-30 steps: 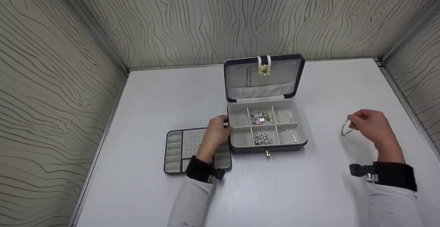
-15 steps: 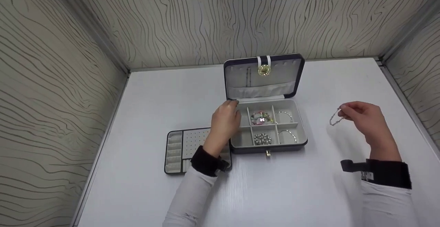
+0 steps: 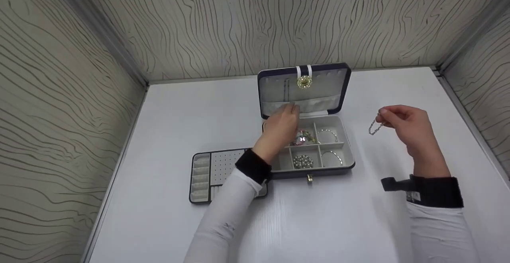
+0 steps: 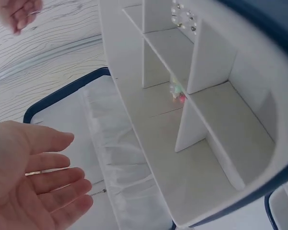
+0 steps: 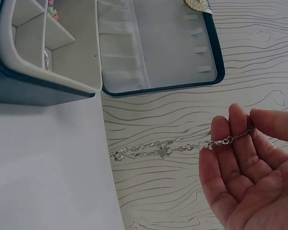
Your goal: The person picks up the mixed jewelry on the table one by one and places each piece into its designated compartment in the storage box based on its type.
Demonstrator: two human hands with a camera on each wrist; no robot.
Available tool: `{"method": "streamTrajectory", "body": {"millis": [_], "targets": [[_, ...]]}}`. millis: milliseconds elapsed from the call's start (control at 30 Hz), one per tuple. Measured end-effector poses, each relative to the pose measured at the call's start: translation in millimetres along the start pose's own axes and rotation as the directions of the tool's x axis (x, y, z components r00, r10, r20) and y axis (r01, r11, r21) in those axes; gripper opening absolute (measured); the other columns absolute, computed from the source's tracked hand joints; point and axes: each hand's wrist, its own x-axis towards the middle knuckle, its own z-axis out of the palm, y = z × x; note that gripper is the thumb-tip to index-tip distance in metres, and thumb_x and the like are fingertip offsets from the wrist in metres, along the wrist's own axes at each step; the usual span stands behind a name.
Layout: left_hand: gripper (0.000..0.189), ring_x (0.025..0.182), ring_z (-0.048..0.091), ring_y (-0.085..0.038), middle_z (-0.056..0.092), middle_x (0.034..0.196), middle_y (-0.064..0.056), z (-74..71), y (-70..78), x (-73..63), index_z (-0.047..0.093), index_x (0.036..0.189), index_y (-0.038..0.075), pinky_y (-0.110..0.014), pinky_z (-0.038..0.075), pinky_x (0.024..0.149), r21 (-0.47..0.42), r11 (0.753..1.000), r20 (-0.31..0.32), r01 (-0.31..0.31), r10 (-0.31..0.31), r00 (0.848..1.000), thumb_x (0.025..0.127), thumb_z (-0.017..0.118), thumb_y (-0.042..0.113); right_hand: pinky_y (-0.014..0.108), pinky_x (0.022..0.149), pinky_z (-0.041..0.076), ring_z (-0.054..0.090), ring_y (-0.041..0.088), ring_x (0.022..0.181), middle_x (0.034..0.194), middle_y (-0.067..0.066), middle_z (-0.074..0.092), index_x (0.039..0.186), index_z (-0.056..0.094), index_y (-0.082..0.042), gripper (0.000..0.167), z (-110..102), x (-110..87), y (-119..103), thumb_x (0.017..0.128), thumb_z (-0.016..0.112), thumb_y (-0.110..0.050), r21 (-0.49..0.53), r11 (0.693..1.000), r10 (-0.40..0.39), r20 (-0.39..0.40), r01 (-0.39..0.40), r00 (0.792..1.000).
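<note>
A silver chain bracelet [image 5: 163, 149] hangs from my right hand [image 3: 414, 129], which pinches one end of it between thumb and fingers, to the right of the jewelry box. My left hand [image 3: 280, 126] is over the back left of the jewelry box [image 3: 308, 172], before its raised lid. Its fingers [image 4: 53, 191] look loosely extended in the left wrist view and hold nothing. Inside the box, a colorful beaded bracelet [image 3: 306, 138] is partly covered by that hand. Grey pearl-like beads [image 3: 303, 161] and two silver bracelets lie in other compartments.
A thin necklace [image 3: 285, 89] hangs inside the upright lid [image 3: 322, 83], which carries a gold ring clasp [image 3: 304, 82]. Left of the box lies a removed tray [image 3: 200, 175] with slots and a perforated panel. Wood-patterned walls [image 3: 223, 28] enclose the white table [image 3: 159, 215].
My left hand has moved from the box's left side up and right, over its back compartments. My right hand has brought the bracelet leftward and slightly farther back, closer to the box.
</note>
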Motion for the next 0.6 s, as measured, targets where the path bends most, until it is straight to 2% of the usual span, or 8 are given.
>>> {"method": "streamTrajectory", "body": {"millis": [133, 233, 300, 400, 500, 600], "targets": [[0.047, 0.122, 0.054, -0.025, 0.054, 0.132, -0.014, 5.2, 3.0, 10.2, 0.055, 0.134, 0.0, -0.035, 0.046, 0.1, 0.044, 0.999, 0.021, -0.009, 0.008, 1.0, 0.088, 0.064, 0.011, 0.015, 0.077, 0.051, 0.066, 0.004, 0.082, 0.085, -0.006, 0.071, 0.115, 0.06, 0.011, 0.036, 9, 4.4, -8, 0.098, 0.06, -0.021, 0.042, 0.999, -0.016, -0.012, 0.017, 1.0], [0.048, 0.126, 0.051, -0.027, 0.054, 0.134, -0.014, 10.4, 5.5, 14.3, 0.057, 0.133, 0.002, -0.043, 0.04, 0.105, 0.111, 0.994, -0.005, -0.005, 0.005, 1.0, 0.088, 0.066, 0.016, 0.016, 0.077, 0.051, 0.066, 0.004, 0.081, 0.085, -0.006, 0.071, 0.114, 0.061, 0.011, 0.034, 16, 7.6, -11, 0.098, 0.061, -0.019, 0.067, 0.997, -0.029, -0.005, 0.029, 1.0], [0.047, 0.129, 0.049, -0.027, 0.055, 0.135, -0.013, 14.9, 7.5, 15.3, 0.058, 0.133, 0.004, -0.049, 0.033, 0.109, 0.166, 0.986, -0.037, 0.005, 0.001, 0.999, 0.089, 0.066, 0.019, 0.016, 0.077, 0.052, 0.066, 0.004, 0.081, 0.084, -0.006, 0.071, 0.114, 0.06, 0.013, 0.033, 21, 9.9, -12, 0.098, 0.06, -0.017, 0.08, 0.996, -0.042, 0.002, 0.042, 0.999], [0.043, 0.131, 0.047, -0.028, 0.057, 0.135, -0.011, 23.0, 9.4, 15.4, 0.062, 0.13, 0.009, -0.056, 0.027, 0.111, 0.234, 0.972, -0.118, 0.035, -0.007, 0.993, 0.089, 0.065, 0.02, 0.015, 0.075, 0.051, 0.066, 0.002, 0.079, 0.082, -0.008, 0.07, 0.113, 0.06, 0.015, 0.033, 28, 14.1, -13, 0.098, 0.06, -0.014, 0.072, 0.995, -0.063, 0.007, 0.062, 0.998], [0.037, 0.129, 0.049, -0.027, 0.061, 0.13, -0.007, 30.0, 10.2, 13.9, 0.066, 0.124, 0.012, -0.057, 0.029, 0.109, 0.268, 0.961, -0.204, 0.066, -0.01, 0.979, 0.088, 0.065, 0.019, 0.015, 0.075, 0.051, 0.065, 0.002, 0.078, 0.081, -0.008, 0.069, 0.112, 0.061, 0.015, 0.033, 35, 18.5, -15, 0.099, 0.059, -0.014, 0.036, 0.996, -0.078, 0.015, 0.078, 0.997], [0.035, 0.127, 0.051, -0.027, 0.063, 0.127, -0.007, 33.4, 10.9, 12.4, 0.068, 0.12, 0.013, -0.056, 0.032, 0.108, 0.275, 0.958, -0.233, 0.08, -0.014, 0.972, 0.086, 0.068, 0.02, 0.015, 0.074, 0.05, 0.064, 0.003, 0.079, 0.082, -0.006, 0.069, 0.112, 0.063, 0.013, 0.033, 41, 21.3, -17, 0.099, 0.059, -0.017, -0.015, 0.997, -0.082, 0.03, 0.082, 0.996]]}}
